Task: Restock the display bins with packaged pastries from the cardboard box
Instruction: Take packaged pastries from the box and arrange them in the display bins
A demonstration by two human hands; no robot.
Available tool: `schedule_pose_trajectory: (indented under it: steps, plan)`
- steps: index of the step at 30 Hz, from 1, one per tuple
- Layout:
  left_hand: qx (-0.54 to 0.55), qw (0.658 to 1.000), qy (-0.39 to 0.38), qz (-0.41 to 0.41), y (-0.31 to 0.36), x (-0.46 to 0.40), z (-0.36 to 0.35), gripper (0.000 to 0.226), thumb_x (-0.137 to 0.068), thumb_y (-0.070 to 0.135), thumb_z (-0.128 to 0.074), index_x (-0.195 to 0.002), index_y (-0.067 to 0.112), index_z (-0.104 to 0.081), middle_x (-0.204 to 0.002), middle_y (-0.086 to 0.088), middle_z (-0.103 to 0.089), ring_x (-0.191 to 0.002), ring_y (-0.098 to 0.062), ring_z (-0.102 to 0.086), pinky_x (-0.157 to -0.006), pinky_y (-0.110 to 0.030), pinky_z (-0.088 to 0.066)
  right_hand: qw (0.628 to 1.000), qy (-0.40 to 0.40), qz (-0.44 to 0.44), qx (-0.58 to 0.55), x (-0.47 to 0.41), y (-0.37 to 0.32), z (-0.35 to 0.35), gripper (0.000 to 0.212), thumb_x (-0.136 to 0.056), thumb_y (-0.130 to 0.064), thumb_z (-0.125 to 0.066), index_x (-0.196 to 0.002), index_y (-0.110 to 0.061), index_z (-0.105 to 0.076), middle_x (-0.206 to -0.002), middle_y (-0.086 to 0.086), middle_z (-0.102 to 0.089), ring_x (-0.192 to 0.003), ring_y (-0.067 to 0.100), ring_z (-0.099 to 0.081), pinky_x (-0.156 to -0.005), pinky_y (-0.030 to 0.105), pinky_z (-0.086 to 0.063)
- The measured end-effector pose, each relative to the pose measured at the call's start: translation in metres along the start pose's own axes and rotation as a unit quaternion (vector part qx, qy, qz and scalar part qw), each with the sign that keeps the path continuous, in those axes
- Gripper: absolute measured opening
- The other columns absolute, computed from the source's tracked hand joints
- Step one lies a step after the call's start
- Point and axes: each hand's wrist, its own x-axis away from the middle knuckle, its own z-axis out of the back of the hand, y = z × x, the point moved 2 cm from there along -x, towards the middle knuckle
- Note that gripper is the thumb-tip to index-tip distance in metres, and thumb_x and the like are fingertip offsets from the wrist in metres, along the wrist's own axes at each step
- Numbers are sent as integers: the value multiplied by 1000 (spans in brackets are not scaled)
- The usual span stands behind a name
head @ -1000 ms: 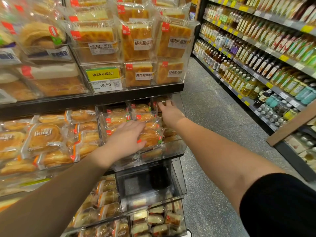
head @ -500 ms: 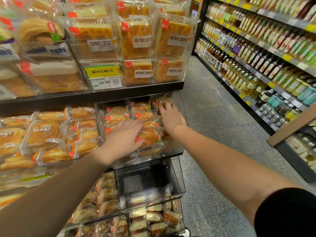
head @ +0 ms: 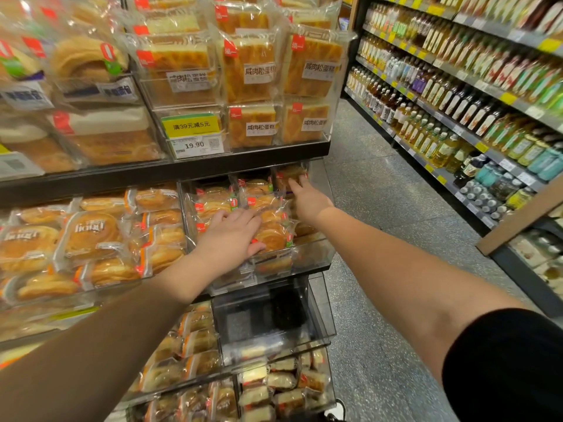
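Note:
A clear display bin (head: 313, 257) on the middle shelf holds several packaged round pastries (head: 271, 236) in clear wrappers with red tags. My left hand (head: 228, 239) lies flat on the pastries at the bin's front, fingers straight and spread. My right hand (head: 307, 199) reaches into the bin's back right corner, its straight fingers touching a packaged pastry (head: 291, 175) there. The cardboard box is not in view.
Above, a shelf carries large packaged cakes (head: 249, 71) and a yellow price tag (head: 192, 135). A nearly bare clear bin (head: 274, 318) sits below, with more pastry bins (head: 274, 385) under it. The grey aisle floor (head: 380, 208) runs right, beside shelves of bottles (head: 457, 102).
My right hand has reached slightly deeper toward the bin's back right corner. My left hand has stayed flat on the front pastries.

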Motion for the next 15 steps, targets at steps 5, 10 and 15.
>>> schedule_pose_trajectory:
  steps: [5, 10, 15]
  plan:
    - [-28, 999, -28, -1, 0, 2, 0, 70, -100, 58, -33, -154, 15, -25, -161, -4, -25, -148, -25, -19, -119, -46, -17, 992, -21, -78, -93, 28, -6, 24, 76, -95, 8, -44, -159, -21, -17, -160, 9, -30, -128, 27, -51, -94, 33, -49]
    - [46, 999, 9, 7, -6, 14, 16, 71, -97, 61, -38, -152, 18, -27, -157, -7, -30, -143, -26, -28, -117, -46, -21, 987, 27, -94, -125, 85, -5, 43, 45, -100, -15, -46, -145, -13, -47, -141, 11, -56, -123, 28, -55, -95, 31, -45]
    - [195, 975, 90, 46, -16, 48, 39, 59, -98, 51, -47, -147, 21, -37, -149, -2, -43, -138, -23, -34, -115, -46, -25, 979, 36, -127, -155, 136, -8, 48, 42, -100, -26, -50, -140, -16, -52, -139, 6, -57, -124, 25, -54, -99, 33, -42]
